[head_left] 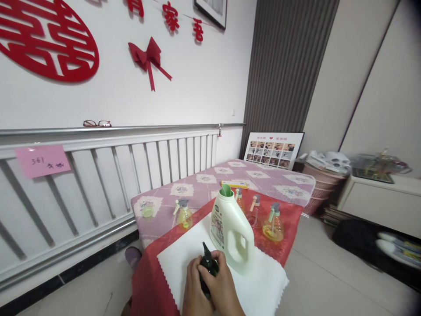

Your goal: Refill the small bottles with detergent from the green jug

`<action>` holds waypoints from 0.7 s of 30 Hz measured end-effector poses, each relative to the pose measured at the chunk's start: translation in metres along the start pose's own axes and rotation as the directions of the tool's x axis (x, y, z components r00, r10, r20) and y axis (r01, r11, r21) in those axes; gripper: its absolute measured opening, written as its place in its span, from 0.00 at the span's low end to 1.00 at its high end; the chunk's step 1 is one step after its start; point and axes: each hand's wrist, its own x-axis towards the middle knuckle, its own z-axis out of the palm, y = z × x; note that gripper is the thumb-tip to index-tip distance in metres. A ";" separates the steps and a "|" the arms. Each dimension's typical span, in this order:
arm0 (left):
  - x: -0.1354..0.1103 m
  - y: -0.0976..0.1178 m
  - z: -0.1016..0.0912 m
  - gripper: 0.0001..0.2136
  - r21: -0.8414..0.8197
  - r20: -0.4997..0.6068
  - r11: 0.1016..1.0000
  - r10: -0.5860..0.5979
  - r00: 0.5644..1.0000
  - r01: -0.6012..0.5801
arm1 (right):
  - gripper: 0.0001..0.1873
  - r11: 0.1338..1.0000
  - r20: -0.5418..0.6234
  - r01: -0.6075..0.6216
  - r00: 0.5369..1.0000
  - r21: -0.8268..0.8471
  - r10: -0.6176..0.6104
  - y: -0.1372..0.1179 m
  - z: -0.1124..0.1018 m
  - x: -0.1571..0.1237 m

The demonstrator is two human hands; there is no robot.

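Observation:
Both hands are wrapped around a dark pump bottle with a pointed black nozzle. My left hand grips its left side, and my right hand closes on it from the right. Just beyond them a large pale green jug stands upright on a white scallop-edged mat. Something green, like a spout or funnel, sits in its open mouth. Left of the jug is a clear spray bottle with yellowish liquid. Other spray bottles stand behind and right of it, among them one with amber liquid.
A red cloth lies over a purple patterned tablecloth. On the table are a pale green cap and a yellow-and-white packet. A white radiator runs along the left wall. Pink baskets and a white cabinet stand right.

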 end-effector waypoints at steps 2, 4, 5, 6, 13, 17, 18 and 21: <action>-0.002 -0.004 0.005 0.26 0.014 -0.035 0.998 0.055 0.998 -0.055 | 0.09 1.000 0.043 0.031 0.999 -0.001 -0.031 0.001 -0.002 0.000; -0.003 -0.007 0.008 0.25 0.037 -0.053 0.995 0.096 0.994 -0.094 | 0.09 0.996 0.082 0.087 0.993 0.012 -0.088 0.004 -0.006 0.000; -0.003 -0.009 0.008 0.25 0.042 -0.054 0.993 0.110 0.992 -0.108 | 0.10 0.993 0.100 0.121 0.987 0.019 -0.122 0.006 -0.008 0.000; -0.002 -0.011 0.007 0.25 0.043 -0.051 0.992 0.118 0.992 -0.115 | 0.12 0.989 0.114 0.144 0.983 0.024 -0.146 0.007 -0.009 0.000; 0.001 -0.016 0.001 0.28 0.027 0.078 0.998 0.061 0.995 -0.063 | 0.20 0.999 0.037 -0.030 0.999 -0.026 0.031 -0.005 -0.004 -0.001; -0.002 -0.017 0.007 0.28 0.044 -0.049 0.994 0.102 0.994 -0.100 | 0.10 0.999 0.114 0.029 0.993 -0.025 -0.026 -0.003 -0.007 -0.002; -0.002 -0.018 0.007 0.28 0.053 -0.037 0.993 0.112 0.993 -0.110 | 0.10 0.998 0.129 0.060 0.990 -0.020 -0.057 0.000 -0.008 -0.002; 0.000 -0.019 0.003 0.30 0.056 0.033 0.995 0.084 0.996 -0.086 | 0.17 0.994 0.126 0.104 0.987 -0.017 -0.101 0.007 -0.011 -0.003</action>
